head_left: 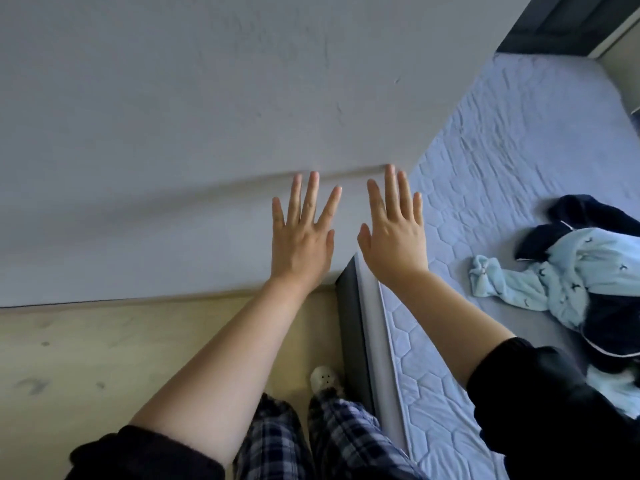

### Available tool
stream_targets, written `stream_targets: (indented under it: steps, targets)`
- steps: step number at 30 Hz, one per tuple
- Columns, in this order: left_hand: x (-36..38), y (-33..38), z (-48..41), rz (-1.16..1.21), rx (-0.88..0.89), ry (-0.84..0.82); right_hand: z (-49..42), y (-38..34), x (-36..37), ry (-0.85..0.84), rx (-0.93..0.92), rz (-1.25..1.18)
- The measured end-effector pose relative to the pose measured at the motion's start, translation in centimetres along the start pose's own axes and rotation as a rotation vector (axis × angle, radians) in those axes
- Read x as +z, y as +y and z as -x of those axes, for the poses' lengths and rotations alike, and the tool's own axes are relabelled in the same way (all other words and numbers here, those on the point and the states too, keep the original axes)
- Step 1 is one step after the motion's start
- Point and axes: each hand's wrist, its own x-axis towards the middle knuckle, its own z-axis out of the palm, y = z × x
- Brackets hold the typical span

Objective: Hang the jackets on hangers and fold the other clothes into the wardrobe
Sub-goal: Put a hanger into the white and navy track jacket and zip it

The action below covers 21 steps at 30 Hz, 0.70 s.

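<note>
Fingers (310, 195) spread straight, holding nothing.

One view is taken from the head, aimed forward and down; wall (173, 98) at twelve o'clock, bed (502, 150) at three.

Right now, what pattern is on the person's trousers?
Dark blue-and-white plaid trousers, in the head view.

Your left hand (299, 233) and right hand (393, 230) raised side by side with fingers spread, holding nothing, mattress (485, 188) to their right, pale blue garment (540, 278) and dark garment (581, 209) heaped on the mattress, well apart from your hands
</note>
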Motion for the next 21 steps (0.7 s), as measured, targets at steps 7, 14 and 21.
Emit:
stream_targets:
  steps: [7,14,21]
  targets:
    - [6.6,3.3,-0.4,-0.006,-0.030,0.077,0.9,5.6,6.5,0.111,-0.114,0.074]
    - [15.5,3.3,0.7,-0.032,-0.016,0.197,2.0,8.9,15.8,0.224,-0.154,0.041]
    - [26.9,6.1,2.5,-0.046,0.001,0.276,4.3,13.2,27.0,0.200,-0.133,-0.007]
